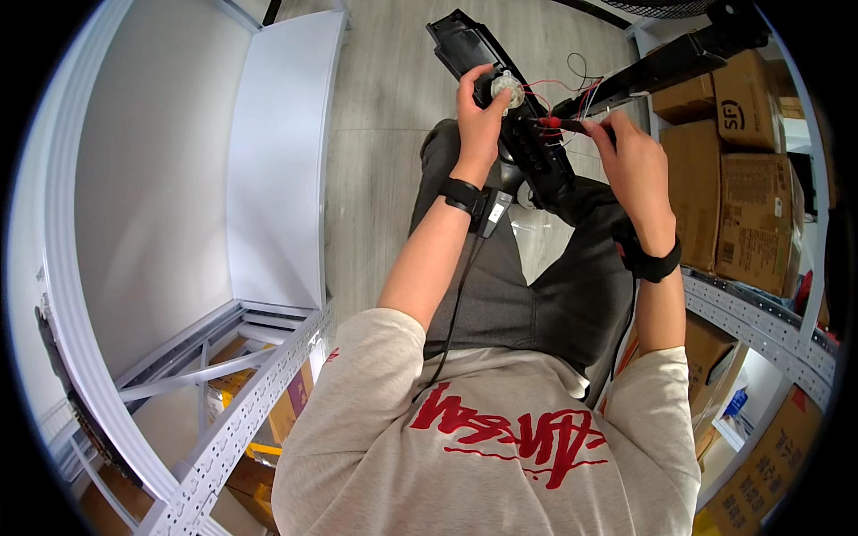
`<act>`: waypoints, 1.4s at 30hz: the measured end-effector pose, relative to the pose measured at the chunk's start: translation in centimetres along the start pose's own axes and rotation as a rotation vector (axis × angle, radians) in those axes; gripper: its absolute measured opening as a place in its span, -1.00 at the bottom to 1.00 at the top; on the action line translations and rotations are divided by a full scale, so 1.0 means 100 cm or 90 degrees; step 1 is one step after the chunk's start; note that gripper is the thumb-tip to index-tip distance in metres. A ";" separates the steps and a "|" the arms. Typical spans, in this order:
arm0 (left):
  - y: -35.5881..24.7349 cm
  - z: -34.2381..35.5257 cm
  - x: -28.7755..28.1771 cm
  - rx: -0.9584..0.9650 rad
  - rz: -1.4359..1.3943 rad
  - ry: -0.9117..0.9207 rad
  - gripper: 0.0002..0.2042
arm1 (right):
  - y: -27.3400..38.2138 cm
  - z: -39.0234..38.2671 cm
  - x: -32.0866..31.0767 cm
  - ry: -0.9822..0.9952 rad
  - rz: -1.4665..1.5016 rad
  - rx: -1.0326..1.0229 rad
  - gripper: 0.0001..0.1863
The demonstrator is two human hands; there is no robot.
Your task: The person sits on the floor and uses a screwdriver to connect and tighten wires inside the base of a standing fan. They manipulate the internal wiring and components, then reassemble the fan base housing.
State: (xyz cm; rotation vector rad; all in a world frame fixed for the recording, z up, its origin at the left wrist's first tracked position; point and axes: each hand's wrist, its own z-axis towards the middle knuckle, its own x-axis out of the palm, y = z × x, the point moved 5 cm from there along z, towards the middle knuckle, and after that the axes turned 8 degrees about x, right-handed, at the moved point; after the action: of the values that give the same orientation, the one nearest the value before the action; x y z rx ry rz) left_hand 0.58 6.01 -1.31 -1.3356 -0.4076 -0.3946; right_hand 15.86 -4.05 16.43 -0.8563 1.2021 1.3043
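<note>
My left hand [478, 125] has its thumb and fingers closed round a small round whitish part [507, 89], which rests at a long black plastic housing [463, 43]. The housing lies slantwise over my knees, its far end up and to the left. In my right hand [635, 161] is a slim black tool with a red section [551, 122], pinched between thumb and fingers. Its tip points left at the housing, beside the round part; the exact contact is too small to tell. Thin red wires [547, 83] run from the round part toward the right, where lighter wires bunch up.
A black bar-shaped piece [666, 67] stretches to the upper right. Cardboard boxes [688, 192] fill metal shelving [760, 317] on my right. To the left stand a white panel [284, 161] and a perforated metal frame [237, 438]. A cable [458, 299] hangs from my left wrist strap.
</note>
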 end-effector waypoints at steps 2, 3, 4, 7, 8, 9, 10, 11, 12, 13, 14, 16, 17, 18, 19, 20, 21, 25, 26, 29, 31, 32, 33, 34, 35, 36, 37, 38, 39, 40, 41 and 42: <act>-0.001 0.000 0.000 0.001 0.013 0.001 -0.56 | -0.001 0.005 0.000 0.037 -0.076 0.054 -0.66; 0.000 0.000 -0.001 -0.002 0.009 -0.001 -0.56 | -0.002 0.006 0.001 0.055 -0.114 0.081 -0.67; 0.000 0.001 -0.002 -0.006 0.006 -0.003 -0.56 | -0.003 0.006 -0.001 0.049 -0.045 0.070 -0.67; 0.002 0.001 -0.002 -0.006 0.010 -0.009 -0.56 | -0.001 0.003 -0.004 0.041 0.130 0.043 -0.66; 0.003 0.001 -0.002 -0.004 0.013 -0.010 -0.56 | 0.002 0.001 -0.007 0.043 0.166 0.038 -0.66; 0.003 0.001 -0.002 0.000 0.011 -0.007 -0.55 | 0.003 0.000 -0.009 0.046 0.202 0.035 -0.66; 0.004 0.001 -0.002 0.004 0.009 -0.004 -0.55 | 0.002 0.000 -0.007 0.042 0.158 0.019 -0.68; 0.004 0.001 -0.003 0.008 0.007 0.000 -0.55 | -0.001 0.001 -0.003 0.038 0.115 0.004 -0.69; 0.004 0.001 -0.002 0.005 0.013 0.000 -0.55 | -0.001 0.002 -0.002 0.033 0.071 -0.010 -0.70; 0.004 0.001 -0.002 0.002 0.019 0.000 -0.55 | -0.004 0.003 0.002 0.055 0.012 0.021 -0.71; 0.004 0.001 -0.002 -0.001 0.025 0.000 -0.55 | -0.004 0.005 0.004 0.076 -0.047 0.053 -0.72; 0.003 0.001 -0.001 -0.003 0.018 -0.005 -0.55 | -0.006 0.007 0.003 0.088 -0.044 0.081 -0.73; 0.002 0.001 -0.001 -0.004 0.014 -0.008 -0.55 | -0.006 0.006 -0.001 0.078 0.018 0.078 -0.73; 0.002 0.000 -0.002 -0.005 0.017 -0.008 -0.55 | -0.006 0.005 -0.002 0.070 0.082 0.073 -0.73; 0.003 0.000 -0.002 -0.006 0.019 -0.009 -0.55 | -0.004 0.005 -0.005 0.058 0.118 0.058 -0.72; 0.004 0.000 -0.003 -0.007 0.022 -0.010 -0.55 | -0.002 0.004 -0.007 0.045 0.154 0.043 -0.71; 0.003 0.000 -0.002 -0.004 0.018 -0.010 -0.55 | -0.001 0.003 -0.009 0.033 0.187 0.030 -0.70; 0.002 0.001 -0.001 0.010 0.035 -0.010 -0.55 | -0.007 0.005 0.003 0.058 0.014 0.020 -0.71; 0.002 0.001 -0.001 0.014 0.047 -0.009 -0.55 | -0.007 0.007 0.006 0.075 -0.034 0.046 -0.71; 0.001 0.002 -0.004 0.025 0.066 -0.019 -0.55 | -0.006 0.009 0.001 0.074 0.054 0.044 -0.72; 0.002 0.001 -0.003 0.008 0.038 -0.013 -0.55 | -0.003 0.006 -0.002 0.057 0.154 0.014 -0.72; 0.003 0.001 -0.002 0.000 0.025 -0.011 -0.56 | -0.001 0.005 -0.003 0.049 0.185 -0.003 -0.72; 0.002 0.001 -0.002 0.004 0.026 -0.013 -0.56 | 0.000 0.004 -0.005 0.041 0.214 -0.019 -0.71; 0.000 0.001 -0.001 0.007 0.028 -0.015 -0.55 | -0.001 0.004 -0.004 0.031 0.166 -0.030 -0.72; -0.001 0.001 -0.001 0.010 0.029 -0.018 -0.55 | -0.002 0.003 0.000 0.021 0.119 -0.041 -0.72; -0.001 0.001 0.000 0.010 0.042 -0.010 -0.55 | -0.002 0.004 0.002 0.011 0.072 -0.053 -0.73; -0.001 0.001 0.000 0.009 0.054 -0.002 -0.55 | -0.004 0.006 0.005 0.025 0.023 -0.021 -0.74; -0.001 0.001 0.001 0.008 0.067 0.005 -0.55 | -0.006 0.009 0.008 0.039 -0.026 0.010 -0.74; -0.001 0.001 0.000 0.011 0.056 -0.001 -0.55 | -0.008 0.010 0.010 0.053 -0.075 0.041 -0.75; -0.001 0.001 -0.001 0.013 0.046 -0.007 -0.55 | -0.009 0.010 0.009 0.055 -0.019 0.030 -0.75; 0.000 0.001 -0.001 0.015 0.036 -0.014 -0.55 | -0.011 0.010 0.008 0.057 0.037 0.019 -0.75; 0.000 0.001 -0.002 0.011 0.032 -0.015 -0.56 | -0.008 0.011 0.005 0.059 0.095 0.007 -0.75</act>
State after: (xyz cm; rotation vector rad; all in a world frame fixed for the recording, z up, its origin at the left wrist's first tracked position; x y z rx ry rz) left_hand 0.39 6.14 -1.40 -1.3323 -0.3959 -0.3332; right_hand 16.78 -3.01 16.02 -0.8404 1.3661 1.3887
